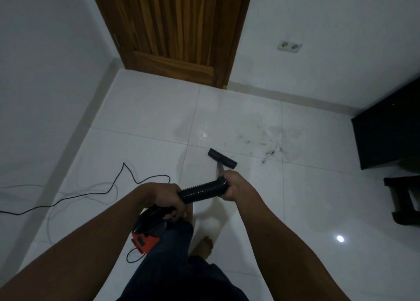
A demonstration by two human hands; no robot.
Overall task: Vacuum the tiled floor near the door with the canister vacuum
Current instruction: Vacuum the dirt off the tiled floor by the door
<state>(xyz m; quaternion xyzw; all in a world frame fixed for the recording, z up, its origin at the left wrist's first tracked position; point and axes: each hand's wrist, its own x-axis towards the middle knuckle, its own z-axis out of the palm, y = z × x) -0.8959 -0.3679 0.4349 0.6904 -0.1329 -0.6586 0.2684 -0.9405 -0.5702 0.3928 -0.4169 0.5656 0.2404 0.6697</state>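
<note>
no readable text, label or number anywhere in view

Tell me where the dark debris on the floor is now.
In the head view, the dark debris lies on the white tiles to the right of the floor nozzle, between it and the black furniture at the right edge.

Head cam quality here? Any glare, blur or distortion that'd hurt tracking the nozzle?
Head view: dim, bluish light; two glare spots on the glossy tiled floor; fisheye bows the walls and leans the door; the wand behind the nozzle looks motion-smeared; the dark debris reads clearly.
</note>
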